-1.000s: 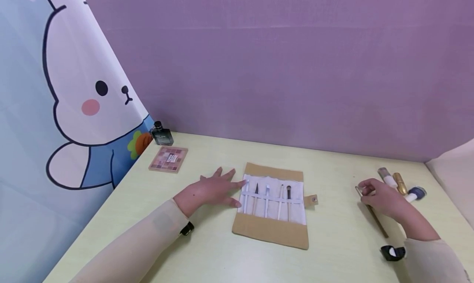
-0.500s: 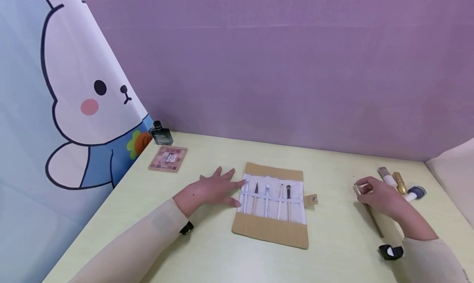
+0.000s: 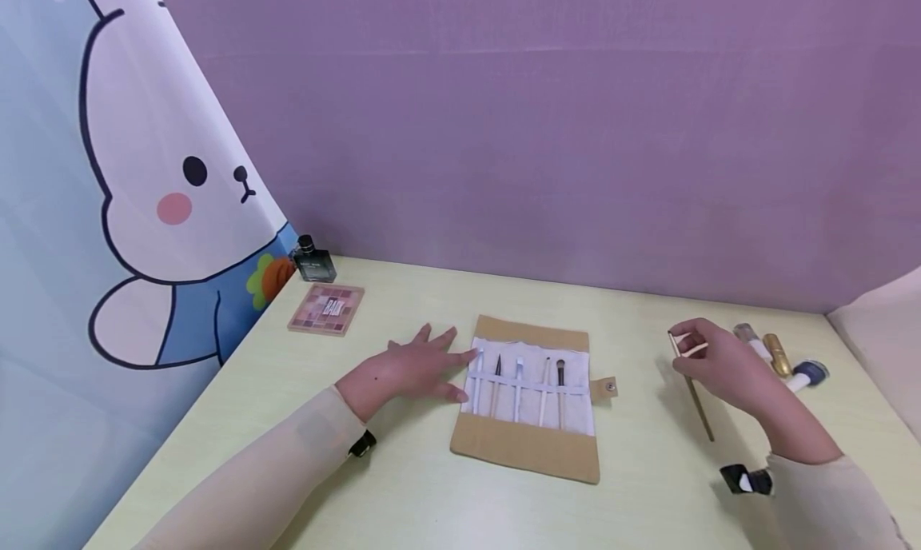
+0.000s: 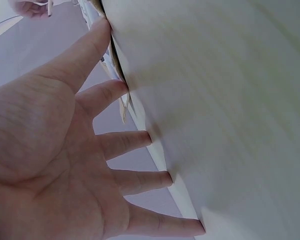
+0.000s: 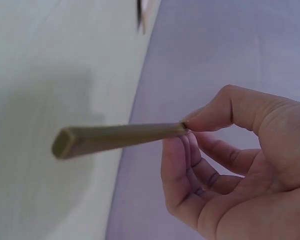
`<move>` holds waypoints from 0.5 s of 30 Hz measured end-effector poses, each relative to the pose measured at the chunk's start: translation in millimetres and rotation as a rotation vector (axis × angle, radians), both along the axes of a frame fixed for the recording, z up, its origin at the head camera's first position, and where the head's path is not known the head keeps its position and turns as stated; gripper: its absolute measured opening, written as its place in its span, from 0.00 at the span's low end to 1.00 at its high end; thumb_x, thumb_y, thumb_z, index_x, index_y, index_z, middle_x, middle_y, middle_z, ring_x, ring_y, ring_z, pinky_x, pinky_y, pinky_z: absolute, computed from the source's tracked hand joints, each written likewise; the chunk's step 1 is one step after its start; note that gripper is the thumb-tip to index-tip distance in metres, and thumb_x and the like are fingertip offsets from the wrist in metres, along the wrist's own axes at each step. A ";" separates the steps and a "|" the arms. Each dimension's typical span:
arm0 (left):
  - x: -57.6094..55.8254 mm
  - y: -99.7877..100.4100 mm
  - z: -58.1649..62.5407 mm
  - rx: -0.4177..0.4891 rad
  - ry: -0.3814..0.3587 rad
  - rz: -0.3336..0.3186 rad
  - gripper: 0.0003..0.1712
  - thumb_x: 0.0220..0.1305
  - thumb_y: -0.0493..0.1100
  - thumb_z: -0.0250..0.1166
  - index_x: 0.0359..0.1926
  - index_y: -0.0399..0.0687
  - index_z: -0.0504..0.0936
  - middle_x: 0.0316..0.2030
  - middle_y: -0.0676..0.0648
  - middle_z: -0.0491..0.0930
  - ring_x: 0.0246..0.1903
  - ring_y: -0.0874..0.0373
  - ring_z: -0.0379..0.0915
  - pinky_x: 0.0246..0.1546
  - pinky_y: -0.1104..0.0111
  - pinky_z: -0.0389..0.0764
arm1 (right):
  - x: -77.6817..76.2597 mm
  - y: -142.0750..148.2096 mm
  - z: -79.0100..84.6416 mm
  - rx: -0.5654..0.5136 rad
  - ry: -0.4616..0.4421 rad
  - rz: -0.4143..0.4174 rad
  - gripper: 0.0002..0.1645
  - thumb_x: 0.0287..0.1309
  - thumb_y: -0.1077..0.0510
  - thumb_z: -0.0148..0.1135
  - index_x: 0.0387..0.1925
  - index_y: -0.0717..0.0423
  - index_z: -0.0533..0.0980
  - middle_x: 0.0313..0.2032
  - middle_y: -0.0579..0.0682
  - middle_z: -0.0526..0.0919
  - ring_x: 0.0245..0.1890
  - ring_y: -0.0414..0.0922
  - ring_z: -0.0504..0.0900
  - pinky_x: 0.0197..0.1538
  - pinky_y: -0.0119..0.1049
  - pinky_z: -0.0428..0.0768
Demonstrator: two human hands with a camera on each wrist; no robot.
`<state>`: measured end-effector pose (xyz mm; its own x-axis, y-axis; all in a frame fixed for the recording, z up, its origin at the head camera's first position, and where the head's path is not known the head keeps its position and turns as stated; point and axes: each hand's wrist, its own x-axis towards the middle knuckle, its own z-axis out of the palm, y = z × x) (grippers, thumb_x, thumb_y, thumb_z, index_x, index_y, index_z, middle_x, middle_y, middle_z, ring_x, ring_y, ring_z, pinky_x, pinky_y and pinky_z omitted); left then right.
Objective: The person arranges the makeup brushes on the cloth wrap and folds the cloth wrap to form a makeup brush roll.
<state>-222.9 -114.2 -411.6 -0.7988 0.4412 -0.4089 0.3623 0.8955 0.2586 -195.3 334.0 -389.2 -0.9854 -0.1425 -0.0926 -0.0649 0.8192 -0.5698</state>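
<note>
A tan brush roll lies unfolded on the table, several slim makeup brushes tucked under its white elastic band. My left hand rests beside it with fingers spread, thumb and index finger at the roll's left edge. The left wrist view shows the palm with its fingertips down on the tabletop. To the right of the roll, my right hand pinches a thin makeup brush near its upper end, between thumb and fingers. Its brown handle slants down above the table; the gripped end is mostly hidden.
Behind my right hand lie a gold tube, a small clear-and-white bottle and a dark-headed brush with a white handle. At the back left are an eyeshadow palette and a dark perfume bottle. A snap strap sticks out from the roll.
My right hand has lifted the makeup brush off the table and moved it left, toward the roll. The left hand and the roll stay where they were.
</note>
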 end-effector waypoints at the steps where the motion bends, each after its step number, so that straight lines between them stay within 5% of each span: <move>1: 0.1 0.1 -0.1 -0.001 0.000 0.000 0.47 0.68 0.69 0.68 0.83 0.76 0.60 0.88 0.44 0.43 0.86 0.27 0.33 0.69 0.14 0.48 | 0.4 -3.1 1.7 -0.008 0.007 0.001 0.30 0.70 0.61 0.64 0.68 0.71 0.69 0.52 0.65 0.81 0.48 0.53 0.85 0.36 0.31 0.83; 10: 0.2 -0.1 -1.0 -0.004 0.003 -0.002 0.47 0.68 0.69 0.68 0.83 0.76 0.60 0.88 0.44 0.44 0.86 0.27 0.33 0.69 0.14 0.49 | 2.8 -26.8 14.1 -0.064 0.058 0.009 0.29 0.68 0.61 0.65 0.68 0.65 0.71 0.53 0.61 0.81 0.45 0.37 0.82 0.38 0.29 0.83; 15: 0.5 -0.2 -0.5 0.000 0.004 -0.004 0.47 0.68 0.69 0.68 0.83 0.76 0.60 0.88 0.43 0.44 0.85 0.27 0.33 0.69 0.14 0.49 | 0.4 -39.9 22.1 -0.094 0.064 0.014 0.30 0.68 0.61 0.63 0.69 0.62 0.71 0.56 0.59 0.82 0.49 0.41 0.83 0.42 0.31 0.83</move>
<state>-222.5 -114.5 -412.1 -0.7988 0.4443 -0.4056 0.3665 0.8941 0.2575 -194.9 294.1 -367.1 -0.9868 -0.1612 -0.0152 -0.1145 0.7610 -0.6385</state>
